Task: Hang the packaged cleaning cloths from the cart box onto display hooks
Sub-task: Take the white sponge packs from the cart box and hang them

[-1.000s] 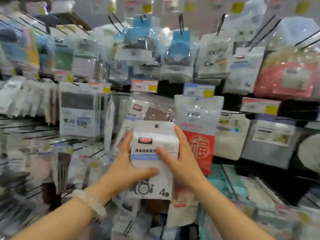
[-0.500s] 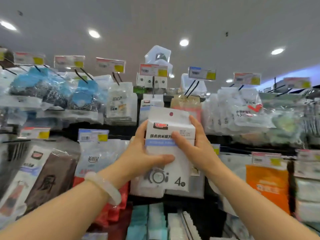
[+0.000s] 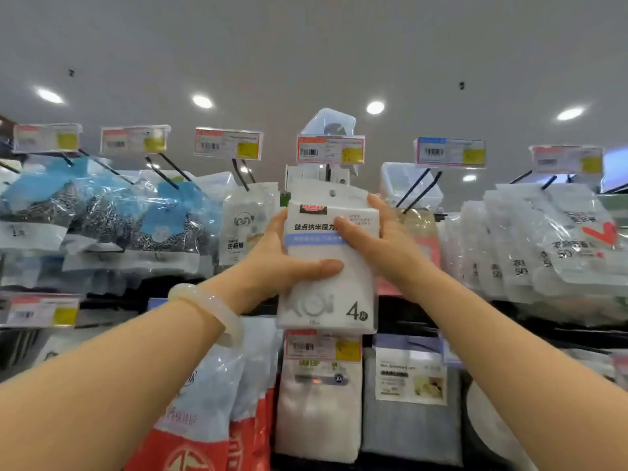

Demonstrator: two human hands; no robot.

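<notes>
Left hand (image 3: 282,263) and right hand (image 3: 380,243) are gripping the cloth pack (image 3: 328,266), fingers curled around its sides; the punch hole (image 3: 332,193) at twelve o'clock is needing alignment with the hook (image 3: 328,171).

Two hands: left (image 3: 272,263), right (image 3: 384,246); one held cloth pack (image 3: 331,266); six top-row price tags (image 3: 330,149); four ceiling lights (image 3: 375,107).

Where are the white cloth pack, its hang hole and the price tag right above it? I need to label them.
white cloth pack (image 3: 343,283): head view, bare front face below the thumbs.
hang hole (image 3: 332,193): head view, top flap's punched hole.
price tag (image 3: 330,149): head view, middle of label.
</notes>
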